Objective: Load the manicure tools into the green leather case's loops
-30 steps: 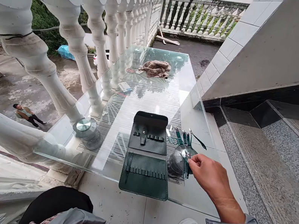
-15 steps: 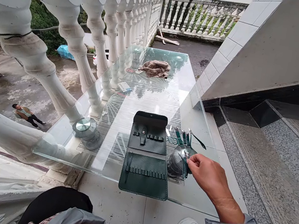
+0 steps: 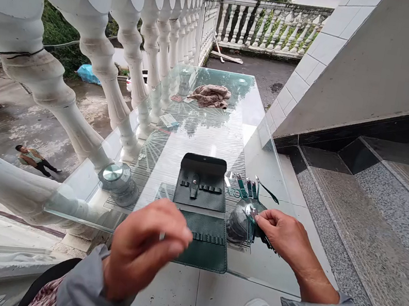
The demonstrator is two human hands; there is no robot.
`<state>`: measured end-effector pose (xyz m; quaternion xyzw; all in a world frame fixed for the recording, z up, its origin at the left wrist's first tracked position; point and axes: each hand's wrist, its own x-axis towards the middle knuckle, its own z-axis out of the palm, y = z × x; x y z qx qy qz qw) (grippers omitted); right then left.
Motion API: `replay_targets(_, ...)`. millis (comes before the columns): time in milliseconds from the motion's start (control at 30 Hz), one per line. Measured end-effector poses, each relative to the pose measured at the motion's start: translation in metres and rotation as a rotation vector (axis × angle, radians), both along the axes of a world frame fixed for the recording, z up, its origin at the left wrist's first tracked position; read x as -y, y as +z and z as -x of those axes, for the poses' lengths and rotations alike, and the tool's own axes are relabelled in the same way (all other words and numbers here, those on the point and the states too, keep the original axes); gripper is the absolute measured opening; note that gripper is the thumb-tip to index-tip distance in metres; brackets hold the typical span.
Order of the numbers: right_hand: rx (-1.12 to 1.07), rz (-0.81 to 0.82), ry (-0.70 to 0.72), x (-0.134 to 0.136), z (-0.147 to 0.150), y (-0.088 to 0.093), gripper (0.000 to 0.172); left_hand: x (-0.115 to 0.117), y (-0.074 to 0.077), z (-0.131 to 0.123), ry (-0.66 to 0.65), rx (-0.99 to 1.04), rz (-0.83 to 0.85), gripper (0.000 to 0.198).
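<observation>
The green case (image 3: 207,254) lies open at the glass table's (image 3: 276,178) near edge. The left hand (image 3: 145,250) hangs before its near left corner, fingers curled; whether they hold anything I cannot tell. Toward the table's near right corner, the right hand (image 3: 286,237) pinches slim tools (image 3: 249,227) at its fingertips.

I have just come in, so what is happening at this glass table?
A person is handling small tools beside an open green case on the glass table. The right hand has its fingertips at some slim tools to the right of the case. The left hand, blurred, is in front of the case's near part; whether it holds anything is unclear. Nail clippers lie nearby.
</observation>
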<state>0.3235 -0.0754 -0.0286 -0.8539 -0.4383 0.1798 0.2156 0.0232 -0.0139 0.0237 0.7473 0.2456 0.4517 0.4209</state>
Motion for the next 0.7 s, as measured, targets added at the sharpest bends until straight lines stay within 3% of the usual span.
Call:
replay_targets(133, -0.133, -0.064, -0.058, -0.001, -0.005, -0.003, 0.023, -0.023, -0.005, -0.034, -0.007, -0.069, 0.098, 0.010)
replay_targets(267, -0.270, -0.180, -0.095, -0.003, -0.007, -0.007, 0.023, -0.032, -0.026, -0.039, -0.020, -0.241, 0.111, 0.011)
replay_targets(500, -0.602, -0.287, -0.163, -0.006, 0.006, 0.003, 0.026, -0.026, -0.031, -0.045, -0.092, -0.357, 0.046, 0.010)
replay_targets(700, -0.851, -0.337, -0.053, -0.016, 0.044, 0.013, 0.032, -0.016, -0.031, -0.058, -0.156, -0.469, 0.094, 0.010)
